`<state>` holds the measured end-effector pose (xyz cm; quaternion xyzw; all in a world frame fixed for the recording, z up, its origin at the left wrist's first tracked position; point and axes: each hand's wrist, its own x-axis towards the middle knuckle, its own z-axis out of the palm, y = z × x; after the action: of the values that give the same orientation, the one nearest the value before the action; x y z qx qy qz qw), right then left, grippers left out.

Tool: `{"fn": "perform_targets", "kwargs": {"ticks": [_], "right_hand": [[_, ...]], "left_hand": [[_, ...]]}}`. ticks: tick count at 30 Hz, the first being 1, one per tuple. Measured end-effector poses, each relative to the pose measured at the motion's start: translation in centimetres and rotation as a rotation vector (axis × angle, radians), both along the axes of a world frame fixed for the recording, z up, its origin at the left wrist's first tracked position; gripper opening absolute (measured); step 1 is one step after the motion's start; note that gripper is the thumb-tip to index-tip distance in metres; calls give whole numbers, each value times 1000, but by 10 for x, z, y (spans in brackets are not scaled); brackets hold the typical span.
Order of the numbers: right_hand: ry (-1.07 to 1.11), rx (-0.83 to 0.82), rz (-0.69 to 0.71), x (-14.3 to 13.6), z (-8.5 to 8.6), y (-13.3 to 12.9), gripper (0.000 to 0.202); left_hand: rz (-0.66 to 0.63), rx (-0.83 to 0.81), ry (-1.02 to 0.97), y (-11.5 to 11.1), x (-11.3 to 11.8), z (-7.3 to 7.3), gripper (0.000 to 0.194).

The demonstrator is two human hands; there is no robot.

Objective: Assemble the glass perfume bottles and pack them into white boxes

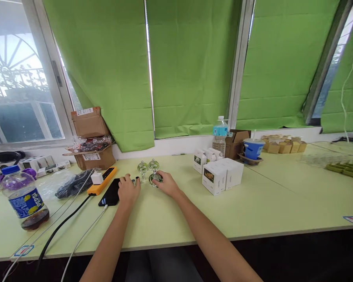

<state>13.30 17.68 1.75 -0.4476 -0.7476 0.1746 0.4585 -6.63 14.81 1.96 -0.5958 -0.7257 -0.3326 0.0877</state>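
Observation:
My right hand (168,184) is closed around a small clear glass piece with green inside (155,179), low over the table. Just behind it stand two more pieces of the same kind, a left glass globe (142,167) and a right glass globe (153,164), each with a round body and a small knob on top. My left hand (128,190) rests beside the black phone (109,194), its fingers curled down. Something small and dark shows at its fingertips, too small to name.
White boxes (222,174) stand in a group to the right, before a water bottle (220,135) and a blue cup (253,149). On the left are an orange power strip (106,180), cables, a Pepsi bottle (26,201) and cardboard boxes (95,159). Green blinds (194,66) hang behind.

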Motion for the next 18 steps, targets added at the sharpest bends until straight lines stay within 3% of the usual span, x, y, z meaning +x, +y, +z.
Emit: {"fn": "perform_targets", "kwargs": {"ticks": [7, 14, 18], "right_hand": [[-5, 10, -1, -1, -1, 1, 28], [-7, 25, 14, -3, -1, 0, 30], [-7, 35, 41, -6, -1, -1, 29]], "left_hand": [[-60, -112, 14, 4, -1, -2, 44], [-102, -147, 45, 3, -5, 1, 19], [-76, -159, 48, -2, -2, 5, 20]]}}
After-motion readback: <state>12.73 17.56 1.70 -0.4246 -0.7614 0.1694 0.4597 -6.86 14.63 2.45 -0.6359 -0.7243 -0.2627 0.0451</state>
